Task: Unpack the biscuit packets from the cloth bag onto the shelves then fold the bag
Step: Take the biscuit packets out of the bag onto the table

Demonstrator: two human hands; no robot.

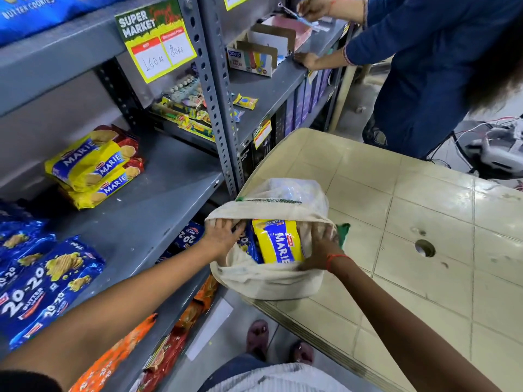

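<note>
A cream cloth bag (266, 281) stands open on the corner of a beige plastic table (410, 222). A yellow Marie biscuit packet (278, 241) stands upright in its mouth, with a blue 20-20 packet (249, 244) beside it. My left hand (223, 236) reaches into the bag's left side, its fingers over the blue packet. My right hand (322, 244) lies against the right side of the Marie packet at the bag's rim. On the grey shelf (158, 199) lie stacked Marie packets (93, 165) and blue 20-20 packets (42, 284).
Another person in blue (424, 75) stands at the far right, hands on the upper shelf by cardboard display boxes (254, 58). Orange packets (192, 306) fill the lower shelf. A steel upright (218, 117) divides the racks. My feet (257, 335) stand below the table's edge.
</note>
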